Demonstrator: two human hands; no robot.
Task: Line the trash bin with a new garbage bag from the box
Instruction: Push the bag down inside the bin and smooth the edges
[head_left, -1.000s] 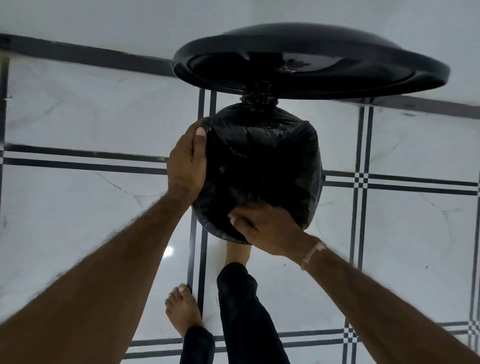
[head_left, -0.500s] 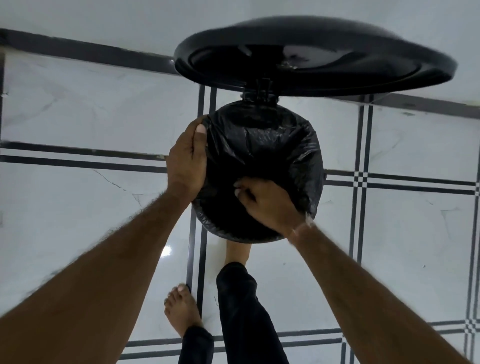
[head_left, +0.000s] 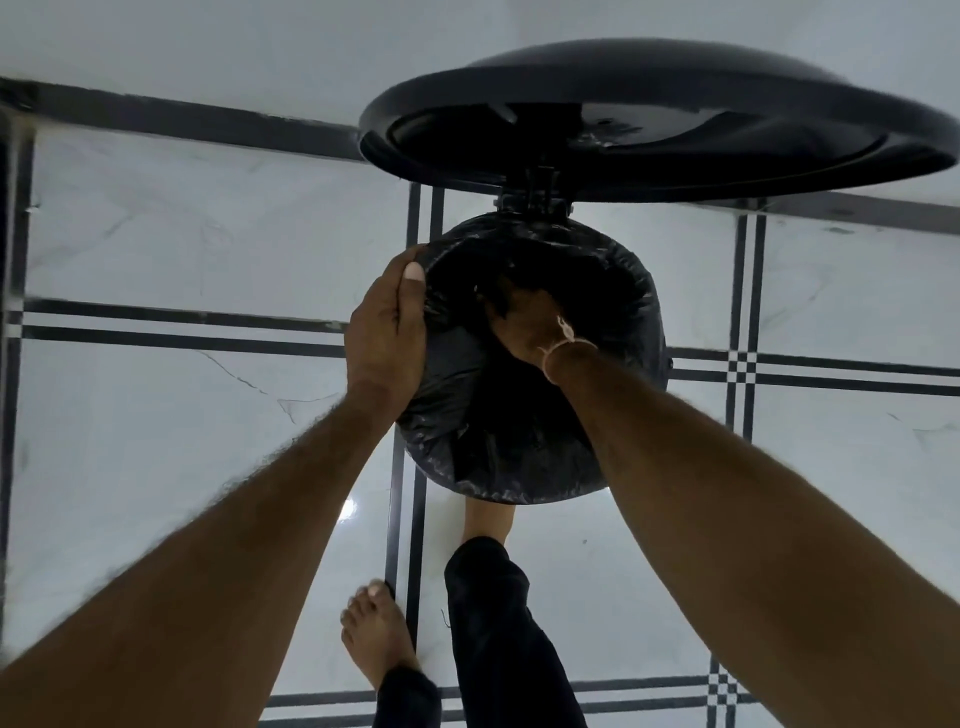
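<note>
A round black trash bin (head_left: 649, 332) stands on the floor with its lid (head_left: 660, 119) raised on the far hinge. A black garbage bag (head_left: 493, 457) is folded over the bin's rim and down its outside. My left hand (head_left: 387, 332) grips the bag against the left rim, thumb on top. Inside the bin's mouth, my right hand (head_left: 524, 327) presses the bag downward, and the fingers are lost in the dark. No box is in view.
White marble floor (head_left: 182, 249) with dark stripe lines lies all around. My bare left foot (head_left: 374, 634) and my right leg in dark trousers (head_left: 493, 623) stand just in front of the bin. A dark skirting runs along the wall behind.
My right hand has moved from the bin's near outside edge over the rim and down into the bag. The left hand has stayed on the left rim.
</note>
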